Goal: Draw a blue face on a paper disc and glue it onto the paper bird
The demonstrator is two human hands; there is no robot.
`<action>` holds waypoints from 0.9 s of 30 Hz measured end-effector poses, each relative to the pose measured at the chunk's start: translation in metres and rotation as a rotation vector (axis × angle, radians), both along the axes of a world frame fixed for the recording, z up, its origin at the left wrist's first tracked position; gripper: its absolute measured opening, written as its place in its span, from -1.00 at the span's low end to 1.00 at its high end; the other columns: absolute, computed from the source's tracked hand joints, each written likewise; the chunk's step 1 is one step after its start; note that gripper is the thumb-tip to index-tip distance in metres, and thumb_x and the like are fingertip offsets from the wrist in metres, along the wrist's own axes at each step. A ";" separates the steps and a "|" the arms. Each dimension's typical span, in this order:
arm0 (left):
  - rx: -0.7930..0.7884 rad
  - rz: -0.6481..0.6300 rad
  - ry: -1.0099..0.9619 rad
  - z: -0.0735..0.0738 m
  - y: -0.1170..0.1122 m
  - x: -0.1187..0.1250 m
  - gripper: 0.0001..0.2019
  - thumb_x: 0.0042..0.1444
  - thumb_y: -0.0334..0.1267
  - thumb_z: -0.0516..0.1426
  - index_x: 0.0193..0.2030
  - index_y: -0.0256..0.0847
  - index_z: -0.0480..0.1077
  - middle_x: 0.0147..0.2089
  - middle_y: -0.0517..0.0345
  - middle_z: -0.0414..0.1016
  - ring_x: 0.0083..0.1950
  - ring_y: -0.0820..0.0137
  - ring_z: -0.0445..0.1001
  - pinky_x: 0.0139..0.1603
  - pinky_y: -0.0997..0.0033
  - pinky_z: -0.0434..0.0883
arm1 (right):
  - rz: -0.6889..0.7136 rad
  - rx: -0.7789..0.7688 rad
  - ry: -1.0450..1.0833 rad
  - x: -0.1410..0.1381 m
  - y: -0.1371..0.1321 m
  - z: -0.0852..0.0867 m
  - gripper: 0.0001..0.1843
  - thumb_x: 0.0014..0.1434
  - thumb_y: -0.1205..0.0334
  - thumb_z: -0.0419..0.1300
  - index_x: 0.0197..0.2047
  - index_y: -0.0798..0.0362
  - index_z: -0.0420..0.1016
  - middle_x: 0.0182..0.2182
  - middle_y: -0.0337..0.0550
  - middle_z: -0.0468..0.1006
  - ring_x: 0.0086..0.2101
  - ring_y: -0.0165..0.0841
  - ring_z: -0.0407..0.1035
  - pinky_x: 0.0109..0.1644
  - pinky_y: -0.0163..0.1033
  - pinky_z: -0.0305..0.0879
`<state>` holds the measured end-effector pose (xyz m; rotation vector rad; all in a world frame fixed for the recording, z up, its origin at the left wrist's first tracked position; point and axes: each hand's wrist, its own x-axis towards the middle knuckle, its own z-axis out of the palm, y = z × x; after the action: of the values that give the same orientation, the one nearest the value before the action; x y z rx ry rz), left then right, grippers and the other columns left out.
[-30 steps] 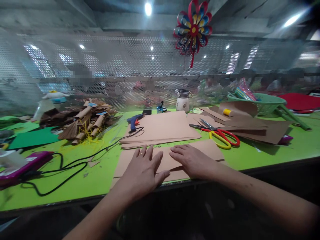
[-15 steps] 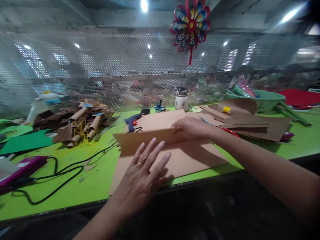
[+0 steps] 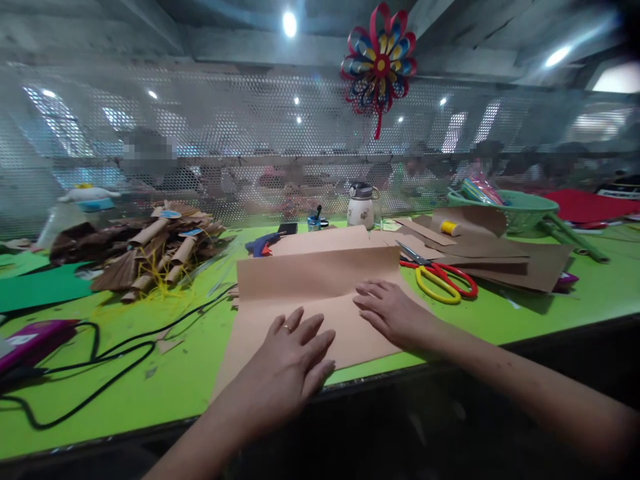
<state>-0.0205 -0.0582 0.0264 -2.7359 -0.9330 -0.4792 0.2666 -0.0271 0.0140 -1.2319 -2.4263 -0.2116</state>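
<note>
A sheet of brown paper (image 3: 310,287) lies on the green table (image 3: 165,373) in front of me, with its far half standing up along a crease. My left hand (image 3: 293,363) rests flat on the near part of the sheet, fingers spread, a ring on one finger. My right hand (image 3: 393,313) lies flat on the sheet's right side, fingers stretched toward the crease. Neither hand holds anything.
Red and yellow scissors (image 3: 440,279) lie to the right, with more brown paper sheets (image 3: 500,257) and a green basket (image 3: 520,207) beyond. A blue glue gun (image 3: 260,245), a white jar (image 3: 361,205), a black cable (image 3: 100,360), a pink case (image 3: 30,337) and folded paper fans (image 3: 150,250) lie around.
The folded sheet was opened: my right hand lifted its top flap away from me, then came back down flat on the sheet. My left hand stayed pressing the near part.
</note>
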 end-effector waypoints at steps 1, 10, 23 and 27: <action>-0.016 0.022 0.020 0.000 0.000 0.000 -0.65 0.47 -0.08 0.05 0.26 -0.02 0.50 0.32 -0.09 0.52 0.34 -0.19 0.44 0.20 -0.29 0.46 | 0.001 -0.024 -0.007 0.002 0.000 -0.005 -0.65 0.48 0.19 0.10 0.17 0.09 0.60 0.21 0.13 0.60 0.24 -0.04 0.38 0.32 0.17 0.31; -0.116 0.084 0.092 -0.001 0.000 0.000 -0.59 0.47 -0.03 0.04 0.36 0.02 0.44 0.44 -0.08 0.41 0.41 -0.32 0.35 0.22 -0.46 0.40 | -0.018 -0.077 -0.004 0.002 0.000 -0.008 -0.57 0.52 0.20 0.02 0.29 0.13 0.53 0.28 0.14 0.54 0.28 -0.04 0.36 0.37 0.18 0.28; -0.060 0.014 0.081 -0.003 0.001 -0.001 -0.55 0.44 -0.02 0.08 0.36 -0.08 0.44 0.42 -0.21 0.43 0.38 -0.32 0.41 0.18 -0.44 0.47 | -0.249 -0.015 0.112 0.010 -0.008 -0.006 -0.70 0.42 0.38 0.03 -0.01 0.20 0.59 -0.03 0.23 0.63 0.00 0.04 0.43 0.18 0.22 0.40; -0.039 -0.008 0.057 -0.003 0.001 -0.001 -0.58 0.39 -0.09 0.13 0.33 -0.09 0.47 0.39 -0.21 0.46 0.36 -0.34 0.44 0.13 -0.44 0.51 | -0.319 -0.032 0.160 0.016 -0.004 -0.009 -0.66 0.45 0.39 -0.03 0.10 0.25 0.52 -0.01 0.24 0.61 0.02 -0.02 0.45 0.17 0.12 0.44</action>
<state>-0.0214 -0.0571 0.0235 -2.7739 -0.9269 -0.3861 0.2828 -0.0315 0.0048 -1.5832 -2.0974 -0.1579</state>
